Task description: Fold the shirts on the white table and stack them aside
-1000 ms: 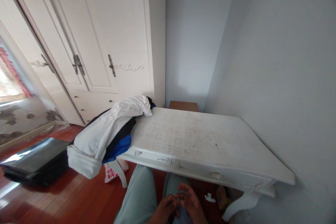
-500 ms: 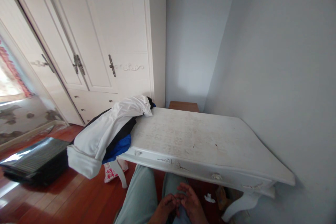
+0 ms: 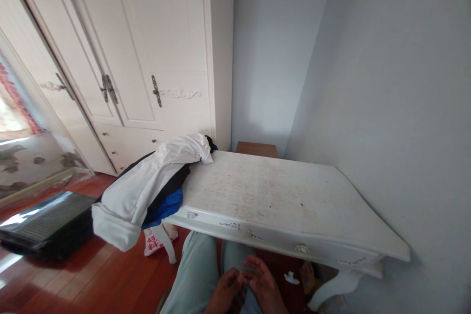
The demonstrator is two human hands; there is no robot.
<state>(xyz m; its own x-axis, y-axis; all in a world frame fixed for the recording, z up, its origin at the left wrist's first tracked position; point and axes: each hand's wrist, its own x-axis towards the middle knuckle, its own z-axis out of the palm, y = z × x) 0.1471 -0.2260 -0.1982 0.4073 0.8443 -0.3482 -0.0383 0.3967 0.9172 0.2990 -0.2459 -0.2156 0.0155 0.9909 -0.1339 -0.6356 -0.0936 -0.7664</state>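
My left hand rests over my lap with its fingers curled and pressed together at the tips. What it pinches, if anything, is too small to make out. Against it lies my right hand, its fingers loosely bent and spread apart, with no object visible in it. The fingertips of the two hands meet. Beyond them stands a white desk with a stained top. Draped over its left end is a pile of clothes: a white garment on top, a black one and a blue one beneath.
A white wardrobe rises behind the desk at left. A black plastic-wrapped box lies on the red wooden floor. Beside a desk leg is a red-and-white bag. A crumpled tissue lies under the desk. A grey wall borders the right.
My two hands have shifted slightly left in view, their fingertips still together. The whole scene moves a little left as the camera turns. The clothes stay as they were.
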